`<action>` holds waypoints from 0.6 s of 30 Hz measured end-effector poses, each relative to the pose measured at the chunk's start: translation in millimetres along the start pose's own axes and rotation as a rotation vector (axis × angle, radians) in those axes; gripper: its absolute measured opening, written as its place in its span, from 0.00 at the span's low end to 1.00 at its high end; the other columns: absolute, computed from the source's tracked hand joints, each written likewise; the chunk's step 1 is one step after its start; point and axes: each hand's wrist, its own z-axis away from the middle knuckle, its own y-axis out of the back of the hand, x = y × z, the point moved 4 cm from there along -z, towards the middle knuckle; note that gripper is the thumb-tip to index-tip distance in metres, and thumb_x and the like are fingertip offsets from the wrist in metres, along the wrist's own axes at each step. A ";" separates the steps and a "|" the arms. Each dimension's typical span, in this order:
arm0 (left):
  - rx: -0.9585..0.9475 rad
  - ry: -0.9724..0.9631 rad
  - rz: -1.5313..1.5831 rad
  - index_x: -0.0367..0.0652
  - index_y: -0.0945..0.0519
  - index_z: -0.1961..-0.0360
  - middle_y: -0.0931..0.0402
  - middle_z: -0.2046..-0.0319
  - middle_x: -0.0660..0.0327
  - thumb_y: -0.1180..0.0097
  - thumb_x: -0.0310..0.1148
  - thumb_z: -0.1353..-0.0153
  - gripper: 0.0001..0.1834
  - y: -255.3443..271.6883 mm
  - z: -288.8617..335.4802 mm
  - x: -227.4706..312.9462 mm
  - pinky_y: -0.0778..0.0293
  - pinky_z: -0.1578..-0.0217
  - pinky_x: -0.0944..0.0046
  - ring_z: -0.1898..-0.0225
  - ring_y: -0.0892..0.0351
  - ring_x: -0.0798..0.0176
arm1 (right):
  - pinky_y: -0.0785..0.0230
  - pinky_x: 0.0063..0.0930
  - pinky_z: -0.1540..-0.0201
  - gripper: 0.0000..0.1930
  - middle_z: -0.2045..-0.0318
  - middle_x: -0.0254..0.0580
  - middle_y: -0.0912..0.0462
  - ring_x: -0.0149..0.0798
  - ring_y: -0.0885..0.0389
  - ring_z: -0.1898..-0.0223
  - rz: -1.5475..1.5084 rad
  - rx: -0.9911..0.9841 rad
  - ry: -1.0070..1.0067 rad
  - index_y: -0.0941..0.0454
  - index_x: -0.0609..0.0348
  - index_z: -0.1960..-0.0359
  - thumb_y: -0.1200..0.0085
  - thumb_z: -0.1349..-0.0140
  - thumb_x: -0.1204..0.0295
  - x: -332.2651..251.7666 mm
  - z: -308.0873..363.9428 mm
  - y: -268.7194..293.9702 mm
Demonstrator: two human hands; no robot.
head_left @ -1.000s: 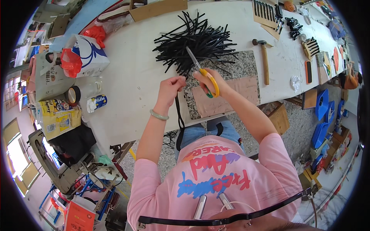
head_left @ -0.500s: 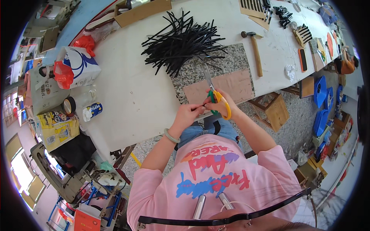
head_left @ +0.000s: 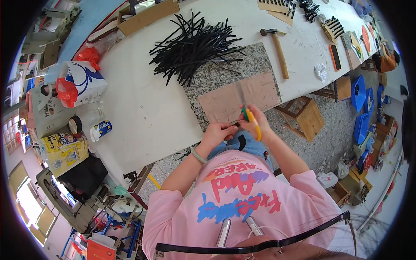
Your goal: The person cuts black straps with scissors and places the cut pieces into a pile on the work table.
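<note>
L hand (head_left: pixel 220 135) pinching dark strip (head_left: pixel 236 124) | yr R hand (head_left: pixel 255 118) alongside, gripping scissors (head_left: pixel 252 124), blades fwd | blk strip pile (head_left: pixel 193 54) fwd-left

Plastic scissor handles (head_left: pixel 254 123), glossy black strips (head_left: pixel 195 52)

On your desk (head_left: pixel 143 117), the strip pile (head_left: pixel 193 47) overlaps the stone slab's (head_left: pixel 255 60) far-left part; the hammer (head_left: pixel 280 56) lies right.
</note>
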 end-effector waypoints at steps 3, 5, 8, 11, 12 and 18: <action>-0.132 0.040 -0.077 0.37 0.18 0.65 0.26 0.80 0.68 0.44 0.37 0.41 0.13 6.7 0.9 -7.7 0.34 0.79 0.76 0.80 0.32 0.77 | 0.32 0.18 0.69 0.23 0.74 0.32 0.27 0.26 0.27 0.73 -0.299 0.141 -0.079 0.33 0.58 0.51 0.46 0.52 0.84 -4.0 -10.1 53.6; -0.151 0.029 -0.075 0.37 0.18 0.65 0.26 0.80 0.68 0.45 0.37 0.40 0.13 22.3 2.2 -12.6 0.35 0.79 0.76 0.81 0.32 0.77 | 0.31 0.19 0.72 0.23 0.74 0.32 0.27 0.27 0.27 0.75 -0.123 0.324 -0.009 0.33 0.59 0.50 0.47 0.51 0.83 -17.0 -10.5 90.1; -0.166 0.067 -0.112 0.37 0.19 0.66 0.27 0.80 0.69 0.46 0.37 0.40 0.12 49.0 0.0 -20.8 0.35 0.80 0.76 0.82 0.33 0.77 | 0.29 0.21 0.74 0.23 0.75 0.32 0.27 0.28 0.26 0.77 0.142 0.464 0.048 0.32 0.60 0.51 0.47 0.51 0.80 -9.3 -20.1 134.3; -0.174 0.098 -0.172 0.38 0.19 0.70 0.28 0.81 0.70 0.46 0.37 0.40 0.12 72.7 -13.9 -39.2 0.37 0.82 0.75 0.83 0.35 0.78 | 0.27 0.25 0.71 0.24 0.75 0.38 0.22 0.30 0.23 0.75 0.315 0.533 0.021 0.32 0.59 0.51 0.45 0.53 0.77 19.4 -42.2 164.9; -0.123 0.090 -0.243 0.38 0.19 0.72 0.28 0.82 0.70 0.46 0.38 0.40 0.13 79.0 -16.6 -42.3 0.38 0.82 0.75 0.83 0.35 0.78 | 0.27 0.28 0.69 0.24 0.74 0.42 0.21 0.36 0.21 0.74 0.470 0.560 0.018 0.32 0.59 0.51 0.45 0.53 0.76 22.5 -46.7 166.2; 0.000 0.080 -0.329 0.38 0.20 0.77 0.29 0.84 0.70 0.46 0.40 0.40 0.16 88.8 -20.9 -57.6 0.39 0.83 0.73 0.84 0.36 0.77 | 0.30 0.43 0.62 0.23 0.70 0.58 0.21 0.58 0.21 0.66 0.893 0.626 0.077 0.33 0.59 0.51 0.45 0.52 0.72 17.1 -51.9 149.3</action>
